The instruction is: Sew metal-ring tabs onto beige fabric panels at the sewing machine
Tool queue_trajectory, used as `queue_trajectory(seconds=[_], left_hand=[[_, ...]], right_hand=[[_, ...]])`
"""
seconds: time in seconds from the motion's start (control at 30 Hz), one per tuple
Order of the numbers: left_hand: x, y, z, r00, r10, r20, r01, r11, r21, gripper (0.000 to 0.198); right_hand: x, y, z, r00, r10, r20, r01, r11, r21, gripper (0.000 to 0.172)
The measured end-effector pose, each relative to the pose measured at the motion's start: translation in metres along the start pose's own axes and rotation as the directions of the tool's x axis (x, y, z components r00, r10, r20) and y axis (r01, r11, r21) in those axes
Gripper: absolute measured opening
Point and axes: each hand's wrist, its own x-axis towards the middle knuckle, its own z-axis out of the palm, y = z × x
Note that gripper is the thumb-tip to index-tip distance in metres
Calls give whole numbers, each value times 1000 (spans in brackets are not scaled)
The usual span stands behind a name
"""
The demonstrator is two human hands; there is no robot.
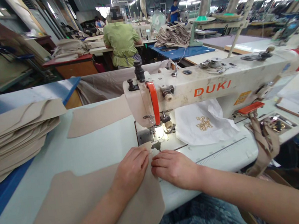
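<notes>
A large beige fabric panel (89, 200) lies across the near side of the sewing machine table, its upper right edge close to the presser foot. My left hand (132, 169) rests on that edge with fingers bent together, gripping the panel. From the right, my right hand (177, 169) pinches the same edge, its fingertips almost touching the left ones. Just beyond both hands is the needle area of the white sewing machine (179, 89), lit by a small lamp. What lies under my fingertips is partly hidden.
Stacked beige panels (15, 140) sit at the left, and another beige panel (100, 114) lies behind the needle. A white cloth with gold embroidery (190, 128) is under the machine arm. Beige strips (261, 145) hang at the right beside a small parts tray (278, 124). Co-workers sit beyond.
</notes>
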Motion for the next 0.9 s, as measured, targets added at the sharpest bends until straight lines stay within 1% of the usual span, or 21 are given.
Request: queue_trajectory(seconds=[0.3,0.43,0.57,0.8,0.9], left_hand=[[2,2,-1,999,27,31,-29,999,36,30],[3,2,-1,999,21,28,-22,999,31,31],[1,1,0,999,9,47,-10,1000,30,29],[3,2,0,999,29,42,-31,998,51,32],[4,1,-1,997,47,61,-51,996,69,36]], right_hand=[[1,-1,-1,999,8,-33,-7,1000,2,21],[0,-1,-1,1000,13,-24,-13,1000,0,21],[1,-1,-3,1000,12,-2,-12,1000,4,21],[1,-1,-2,1000,17,-2,-17,1000,-2,21],[1,-1,-3,1000,7,16,-6,1000,-15,20]])
